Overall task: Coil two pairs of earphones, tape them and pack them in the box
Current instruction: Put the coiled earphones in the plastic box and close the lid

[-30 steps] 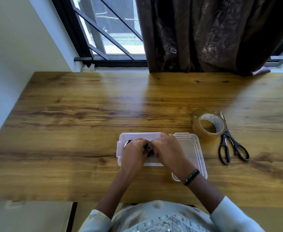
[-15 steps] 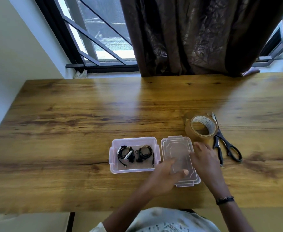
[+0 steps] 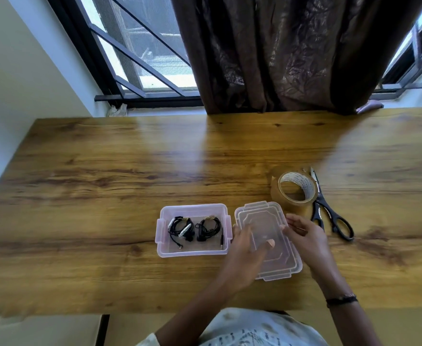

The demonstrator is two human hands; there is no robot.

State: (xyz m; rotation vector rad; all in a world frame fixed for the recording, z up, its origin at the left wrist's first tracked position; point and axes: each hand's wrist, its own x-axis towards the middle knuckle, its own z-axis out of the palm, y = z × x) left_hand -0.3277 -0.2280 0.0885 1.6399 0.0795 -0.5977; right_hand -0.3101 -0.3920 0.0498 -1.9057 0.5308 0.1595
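Wooden bench [image 3: 105, 186], black-handled scissors [image 3: 329, 216] lying on it at the right, dark brown curtain [image 3: 292, 53] behind, barred window [image 3: 140, 51], pale wall [image 3: 17, 71] at left

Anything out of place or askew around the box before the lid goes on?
Nothing stands out. Both coiled earphones lie side by side inside the open box, wholly within its walls. The lid lies flat on the table beside it, with the left hand and right hand on it. Tape and scissors lie to the right.

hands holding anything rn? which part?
Both hold the clear plastic lid: left hand at its left long edge, thumb on top; right hand at its right long edge.
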